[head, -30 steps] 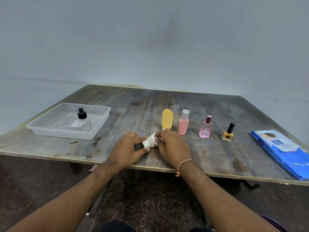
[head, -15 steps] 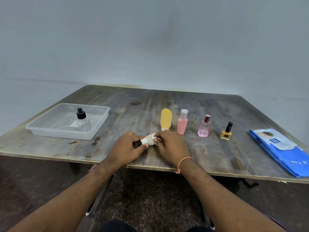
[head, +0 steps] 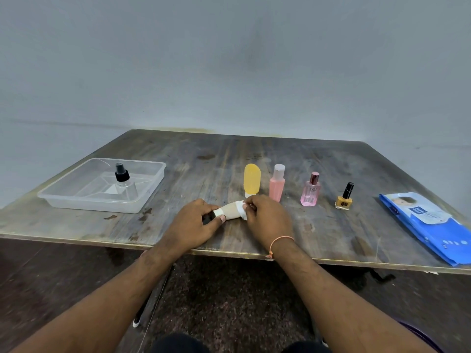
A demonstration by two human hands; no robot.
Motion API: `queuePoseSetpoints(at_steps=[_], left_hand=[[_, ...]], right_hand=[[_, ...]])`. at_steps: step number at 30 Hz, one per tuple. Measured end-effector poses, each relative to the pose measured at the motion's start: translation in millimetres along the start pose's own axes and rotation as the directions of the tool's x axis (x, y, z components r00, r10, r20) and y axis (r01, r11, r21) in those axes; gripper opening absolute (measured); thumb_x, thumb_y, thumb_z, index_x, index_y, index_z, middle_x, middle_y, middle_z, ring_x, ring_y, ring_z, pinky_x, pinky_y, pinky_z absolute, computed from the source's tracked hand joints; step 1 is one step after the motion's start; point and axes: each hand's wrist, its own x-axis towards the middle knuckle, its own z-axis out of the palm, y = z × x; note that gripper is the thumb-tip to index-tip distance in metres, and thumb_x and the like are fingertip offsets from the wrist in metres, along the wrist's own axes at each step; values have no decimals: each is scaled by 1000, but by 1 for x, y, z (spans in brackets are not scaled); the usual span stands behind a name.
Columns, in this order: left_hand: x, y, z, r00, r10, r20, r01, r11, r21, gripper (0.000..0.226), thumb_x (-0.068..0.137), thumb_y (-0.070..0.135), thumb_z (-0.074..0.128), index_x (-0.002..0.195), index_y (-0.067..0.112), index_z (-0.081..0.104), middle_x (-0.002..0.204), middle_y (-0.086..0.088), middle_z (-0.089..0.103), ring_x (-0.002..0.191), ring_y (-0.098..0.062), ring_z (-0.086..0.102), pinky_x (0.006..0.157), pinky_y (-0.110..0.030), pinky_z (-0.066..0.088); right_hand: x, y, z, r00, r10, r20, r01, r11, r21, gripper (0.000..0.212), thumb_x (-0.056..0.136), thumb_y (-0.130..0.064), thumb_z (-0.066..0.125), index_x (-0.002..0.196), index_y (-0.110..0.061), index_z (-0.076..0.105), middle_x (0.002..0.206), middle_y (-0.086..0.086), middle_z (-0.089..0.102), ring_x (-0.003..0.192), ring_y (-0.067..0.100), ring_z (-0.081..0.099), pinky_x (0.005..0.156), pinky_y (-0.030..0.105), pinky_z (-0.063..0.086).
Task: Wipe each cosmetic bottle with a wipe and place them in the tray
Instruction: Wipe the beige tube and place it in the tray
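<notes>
**Beige tube held crosswise between both hands, tray off to the left**

- Tube (head: 229, 211): beige, lying on its side just above the table (head: 331, 233) near the front edge. Long axis runs left to right, rising slightly toward the right. Dark cap end points left, with a white band beside it.
- Left hand (head: 193, 225): curled round the cap end, thumb pressed under the white band. It carries the tube's weight on this side.
- Right hand (head: 267, 220): fingers curled, pinching a white wipe (head: 240, 212) against the tube's right end. How far the wipe wraps round the tube cannot be told; the fingers hide that part.
- Tray (head: 76, 200): clear plastic, well apart to the left of both hands. One clear spray bottle (head: 125, 189) with a black top stands upright in it.
- Still standing on the table, in a row behind and to the right of the hands: yellow bottle (head: 251, 180), pink bottle (head: 277, 186), perfume (head: 311, 192), nail polish (head: 344, 198).
- Wipe pack (head: 428, 225): blue, flat, far right.

Judgement: the step in hand is wiping the tube, second item of six. The tray lies on the cap side, so the left hand is the nearer one to carry the tube across; the right hand would need to let go with the wipe first.
</notes>
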Motion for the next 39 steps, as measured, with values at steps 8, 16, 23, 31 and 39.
queuePoseSetpoints(at_steps=[8, 16, 23, 31, 39], left_hand=[[0, -1, 1, 1000, -20, 1, 20, 1000, 7, 33, 101, 40, 70, 131, 28, 76, 91, 1, 60, 84, -13, 59, 76, -39, 50], [-1, -4, 2, 1000, -22, 2, 22, 1000, -6, 32, 100, 45, 70, 129, 34, 77, 87, 6, 56, 80, -8, 56, 70, -33, 45], [-1, -4, 2, 1000, -1, -4, 1, 1000, -12, 37, 96, 46, 75, 132, 36, 75, 86, 7, 55, 78, -7, 56, 66, -28, 40], [-3, -7, 0, 999, 32, 19, -31, 998, -59, 53, 91, 39, 84, 141, 34, 69, 91, 10, 55, 81, -6, 56, 67, -22, 40], [-4, -8, 1, 999, 43, 8, -42, 996, -79, 44, 89, 41, 84, 131, 28, 77, 88, 11, 54, 80, -5, 56, 63, -18, 39]], right_hand=[[3, 5, 4, 998, 67, -9, -67, 994, -86, 25, 106, -32, 51, 117, -22, 70, 111, 3, 70, 100, 32, 66, 73, 37, 47], [-4, -7, 2, 966, -245, 79, 234, 964, 124, 18, 103, -32, 59, 112, -25, 74, 106, -6, 73, 97, 19, 66, 82, 40, 52], [-5, -8, 4, 970, -241, 38, 240, 970, 24, 15, 102, -31, 58, 109, -27, 71, 105, -6, 71, 95, 22, 63, 78, 42, 51], [7, 6, 7, 992, 103, -75, -102, 995, 23, 17, 103, -30, 55, 106, -24, 70, 103, 1, 73, 97, 29, 64, 80, 43, 55], [-1, -4, 7, 979, -204, -22, 205, 971, 124, 16, 100, -31, 64, 109, -29, 77, 97, -10, 74, 91, 17, 59, 79, 34, 47]])
